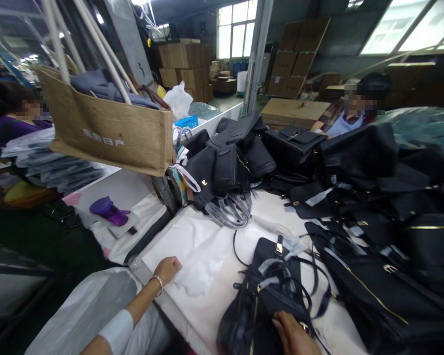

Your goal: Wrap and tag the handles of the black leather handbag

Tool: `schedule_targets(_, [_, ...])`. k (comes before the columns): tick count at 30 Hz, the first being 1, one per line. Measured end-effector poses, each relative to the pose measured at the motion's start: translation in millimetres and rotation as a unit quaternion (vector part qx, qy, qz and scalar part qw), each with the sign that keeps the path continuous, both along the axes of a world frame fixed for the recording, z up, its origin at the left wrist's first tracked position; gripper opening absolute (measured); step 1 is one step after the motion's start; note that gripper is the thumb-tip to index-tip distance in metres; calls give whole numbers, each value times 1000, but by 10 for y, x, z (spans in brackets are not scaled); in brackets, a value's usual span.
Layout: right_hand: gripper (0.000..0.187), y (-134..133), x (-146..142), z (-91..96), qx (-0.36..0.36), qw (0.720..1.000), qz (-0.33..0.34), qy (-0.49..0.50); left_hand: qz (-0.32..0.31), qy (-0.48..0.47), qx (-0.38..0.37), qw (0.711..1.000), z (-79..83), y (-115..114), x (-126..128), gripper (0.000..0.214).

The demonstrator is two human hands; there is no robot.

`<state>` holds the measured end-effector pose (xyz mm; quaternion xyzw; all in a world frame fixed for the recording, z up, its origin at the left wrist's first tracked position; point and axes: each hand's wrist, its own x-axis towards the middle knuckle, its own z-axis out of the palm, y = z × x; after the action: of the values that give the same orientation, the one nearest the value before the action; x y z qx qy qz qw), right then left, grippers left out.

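Observation:
My left hand (168,269) rests on the white table (210,305) near its left edge, fingers curled closed against a thin white plastic bag (203,261); a bracelet circles the wrist. My right hand (294,336) lies at the bottom of the view on a black handbag (266,296) with gold hardware and plastic-wrapped straps. Its fingers are mostly hidden by the bag and the frame edge.
Piles of black handbags (373,207) cover the table's middle and right. A jute tote (111,130) hangs at upper left. A purple cup (109,211) lies on the left. One person sits far left (11,118), another behind the bags (351,116). Cardboard boxes (185,64) stand at the back.

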<state>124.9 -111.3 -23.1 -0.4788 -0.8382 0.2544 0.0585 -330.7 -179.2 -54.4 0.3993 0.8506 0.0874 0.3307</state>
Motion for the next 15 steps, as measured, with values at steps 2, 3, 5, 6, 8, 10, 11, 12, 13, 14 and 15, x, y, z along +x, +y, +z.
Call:
schedule_targets(2, [26, -15, 11, 1, 7, 1000, -3, -10, -11, -8, 6, 1000, 23, -4, 47, 15])
schedule_targets(3, [27, -22, 18, 12, 17, 1000, -8, -13, -17, -13, 9, 1000, 35, -5, 71, 12])
schedule_targets(5, [28, -35, 29, 52, 51, 998, -21, -16, -32, -21, 12, 999, 61, -7, 116, 7])
schedule_targets(6, [29, -43, 31, 78, 69, 997, -29, -16, -40, -23, 13, 999, 76, -8, 134, 5])
schedule_targets(8, [32, -59, 29, 130, 95, 994, -43, -14, -50, -11, 12, 999, 109, -13, 159, 3])
schedule_targets(10, [33, -81, 22, 166, 98, 994, -41, -12, -46, 27, 17, 998, 139, -21, 165, 7])
schedule_targets(11, [33, -94, 18, 174, 94, 995, -37, -11, -40, 51, 22, 998, 148, -26, 161, 12])
schedule_targets(12, [33, -110, 14, 178, 89, 995, -33, -11, -34, 74, 28, 996, 152, -30, 154, 16])
schedule_targets(13, [33, -128, 10, 176, 85, 996, -32, -12, -31, 91, 32, 995, 149, -32, 142, 21])
schedule_targets(14, [32, -147, 6, 172, 82, 996, -33, -13, -30, 102, 32, 994, 140, -30, 127, 25])
schedule_targets(15, [32, -168, 2, 166, 82, 996, -35, -15, -30, 107, 27, 993, 125, -21, 107, 29])
